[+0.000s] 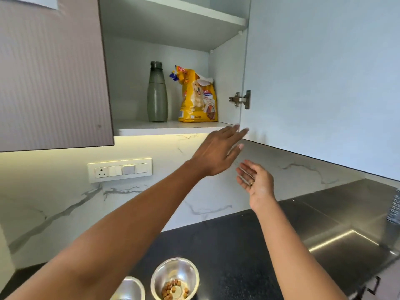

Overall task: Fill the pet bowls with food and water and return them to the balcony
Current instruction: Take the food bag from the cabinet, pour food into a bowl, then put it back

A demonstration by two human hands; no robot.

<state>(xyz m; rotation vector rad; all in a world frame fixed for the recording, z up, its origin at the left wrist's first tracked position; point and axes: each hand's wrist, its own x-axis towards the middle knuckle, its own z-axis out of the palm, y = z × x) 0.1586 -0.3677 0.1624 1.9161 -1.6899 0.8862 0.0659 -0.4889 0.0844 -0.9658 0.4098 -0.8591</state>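
Steel is showing at the bottom edge of the view: two pet bowls are sitting side by side on the dark speckled tabletop [227,245]. The right bowl [175,278] is holding a small heap of brown kibble [174,289] in its base. The left bowl [129,287] is cut off by the frame, and its contents cannot be told.

Above, the wall cabinet is standing open, its door [324,83] swung out to the right on a metal hinge [240,99]. On the lower shelf [168,127] a yellow pet food bag [198,98], printed with a dog and crumpled at its top, is standing upright. A grey-green bottle [157,92] is standing upright just to the left of it, near but apart.

The left hand [216,152] is reaching up and across with fingers spread and extended, holding nothing. Its fingertips are lying at the lower corner of the door, just below the shelf's front edge; whether they are touching the door cannot be told. The right hand [256,185] is hanging lower and just to the right, palm turned up, fingers loosely spread and empty, a ring [252,182] showing on one finger.

A switch plate [120,169] is sitting on the marble-patterned wall [65,202] under the cabinet light. A stainless sink [346,241] is occupying the right side of the tabletop.
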